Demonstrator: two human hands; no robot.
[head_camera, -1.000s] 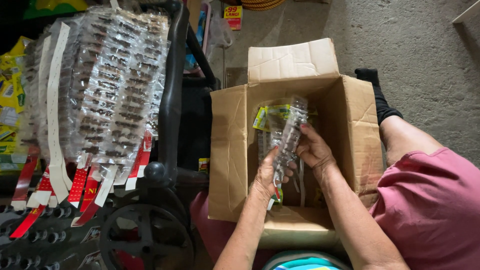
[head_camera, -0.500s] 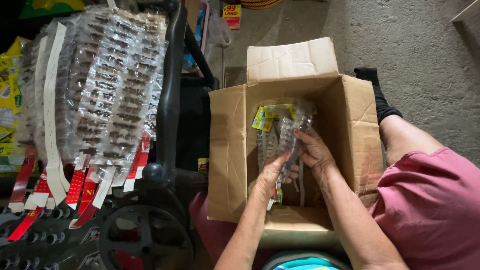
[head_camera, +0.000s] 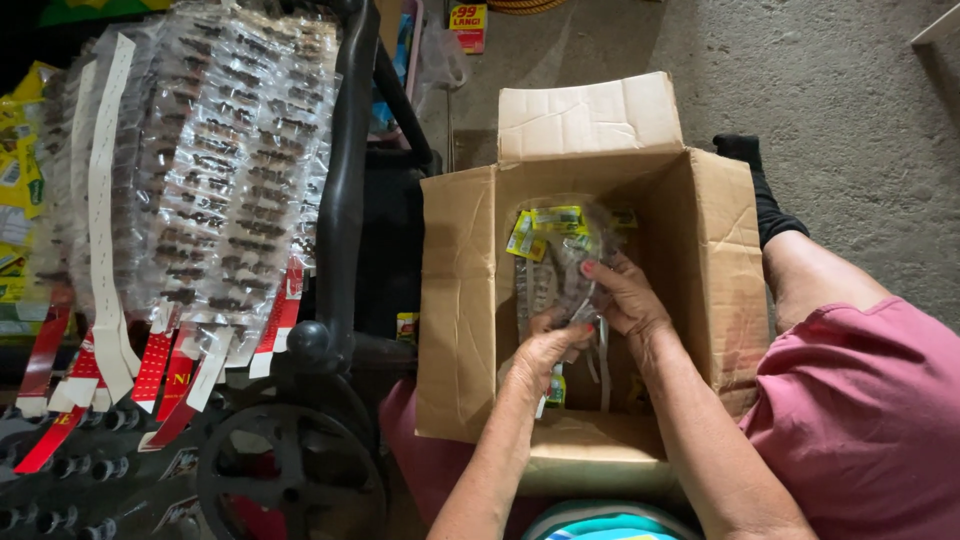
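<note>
An open brown cardboard box (head_camera: 455, 300) stands on the floor between my knees. Both of my hands are inside it. My left hand (head_camera: 545, 352) and my right hand (head_camera: 622, 292) together grip a bundle of clear plastic packet strips (head_camera: 552, 262) with yellow-green header cards, held low in the box and leaning to the left. The bottom of the box is hidden under the packets and my hands.
On the left, many strips of clear sachets with red and white ends (head_camera: 210, 190) hang over a black metal frame (head_camera: 345, 180) with a wheel (head_camera: 290, 480). My leg in pink shorts (head_camera: 860, 400) and black sock (head_camera: 760, 190) lies right of the box on grey concrete floor.
The bundle of packets has dropped lower into the box and tipped leftward. My hands have shifted with it, the right hand now over the top of the bundle.
</note>
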